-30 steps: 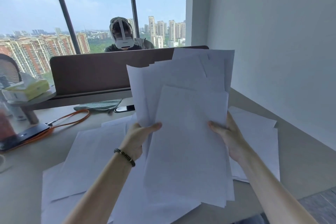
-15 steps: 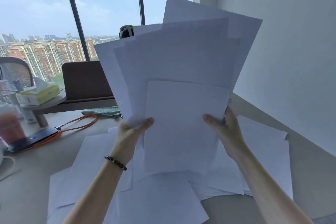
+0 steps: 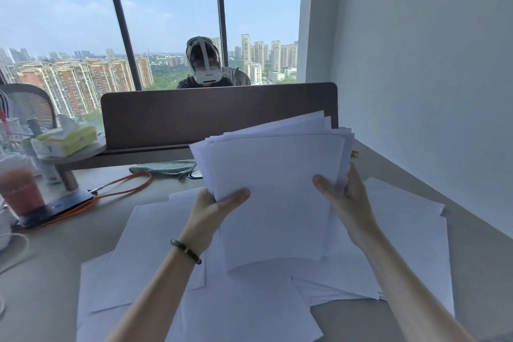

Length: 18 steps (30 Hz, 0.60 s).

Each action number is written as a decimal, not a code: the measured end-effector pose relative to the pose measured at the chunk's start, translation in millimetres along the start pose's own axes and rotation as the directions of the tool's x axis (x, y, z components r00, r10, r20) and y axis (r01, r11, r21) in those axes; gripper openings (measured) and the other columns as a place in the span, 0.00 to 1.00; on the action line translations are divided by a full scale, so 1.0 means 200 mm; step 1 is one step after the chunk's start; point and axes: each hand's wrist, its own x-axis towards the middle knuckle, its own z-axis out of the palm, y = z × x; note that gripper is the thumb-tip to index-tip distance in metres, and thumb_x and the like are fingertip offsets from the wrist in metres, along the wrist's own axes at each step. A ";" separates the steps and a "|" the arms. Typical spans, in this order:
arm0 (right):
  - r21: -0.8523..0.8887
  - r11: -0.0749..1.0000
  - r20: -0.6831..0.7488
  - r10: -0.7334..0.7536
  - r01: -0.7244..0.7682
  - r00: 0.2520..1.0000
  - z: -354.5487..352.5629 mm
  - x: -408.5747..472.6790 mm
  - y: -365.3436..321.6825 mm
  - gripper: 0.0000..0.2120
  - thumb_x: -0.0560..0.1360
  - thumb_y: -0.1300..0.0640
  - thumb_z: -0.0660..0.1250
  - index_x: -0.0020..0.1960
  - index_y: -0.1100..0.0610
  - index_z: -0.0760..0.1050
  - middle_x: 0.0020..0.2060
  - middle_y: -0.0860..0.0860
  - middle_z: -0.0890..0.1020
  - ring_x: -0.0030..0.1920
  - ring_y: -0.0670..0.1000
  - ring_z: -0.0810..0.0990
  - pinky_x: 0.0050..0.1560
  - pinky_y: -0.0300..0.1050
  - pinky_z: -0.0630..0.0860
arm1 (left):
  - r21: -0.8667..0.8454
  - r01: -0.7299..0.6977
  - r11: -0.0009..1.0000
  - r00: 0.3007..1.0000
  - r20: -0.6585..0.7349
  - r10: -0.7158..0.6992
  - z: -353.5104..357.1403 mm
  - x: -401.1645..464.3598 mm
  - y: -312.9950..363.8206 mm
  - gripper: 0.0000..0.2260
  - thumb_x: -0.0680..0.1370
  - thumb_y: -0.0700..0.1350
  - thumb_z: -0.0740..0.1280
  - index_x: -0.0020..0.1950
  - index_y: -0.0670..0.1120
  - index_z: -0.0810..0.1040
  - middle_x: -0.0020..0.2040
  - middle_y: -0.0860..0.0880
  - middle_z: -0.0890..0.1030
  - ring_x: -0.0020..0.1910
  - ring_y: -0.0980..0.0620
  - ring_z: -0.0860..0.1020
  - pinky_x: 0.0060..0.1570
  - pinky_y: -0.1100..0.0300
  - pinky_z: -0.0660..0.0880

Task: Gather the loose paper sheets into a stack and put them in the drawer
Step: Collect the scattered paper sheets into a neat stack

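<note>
The left hand (image 3: 211, 214) pinches one edge of the stack (image 3: 274, 191) and the right hand (image 3: 347, 203) grips the other, holding it tilted above the table (image 3: 55, 272). Gathering looks half done: loose sheets (image 3: 155, 244) lie under and beside it. Next, probably square the edges, then collect the rest; no drawer shows.

Bare, sleeveless forearms — dark beaded bracelet (image 3: 185, 251) on left wrist
</note>
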 end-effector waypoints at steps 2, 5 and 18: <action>-0.002 1.000 -0.008 0.005 -0.005 1.000 0.00 0.00 0.01 0.17 0.77 0.61 0.71 0.65 0.54 0.74 0.54 0.48 0.86 0.53 0.47 0.85 0.47 0.38 0.80 | -0.022 0.001 1.000 1.000 -0.021 -0.001 0.01 0.01 -0.01 0.10 0.70 0.38 0.76 0.50 0.43 0.86 0.51 0.43 0.87 0.49 0.46 0.85 0.47 0.55 0.81; 0.002 0.999 -0.005 0.032 -0.032 0.999 0.01 -0.01 0.05 0.15 0.78 0.59 0.70 0.64 0.53 0.76 0.55 0.48 0.85 0.55 0.47 0.84 0.52 0.41 0.81 | -0.035 0.005 0.999 0.999 -0.050 -0.007 0.02 0.00 -0.07 0.10 0.69 0.40 0.75 0.50 0.44 0.86 0.51 0.43 0.87 0.49 0.46 0.85 0.49 0.53 0.81; 0.009 0.999 -0.084 0.032 -0.032 0.996 0.09 0.01 0.09 0.16 0.73 0.46 0.73 0.59 0.46 0.76 0.54 0.46 0.85 0.55 0.48 0.84 0.58 0.55 0.80 | 0.025 -0.028 0.999 0.998 -0.063 0.030 0.01 0.03 -0.10 0.18 0.68 0.46 0.78 0.56 0.43 0.84 0.54 0.43 0.86 0.56 0.41 0.83 0.58 0.44 0.79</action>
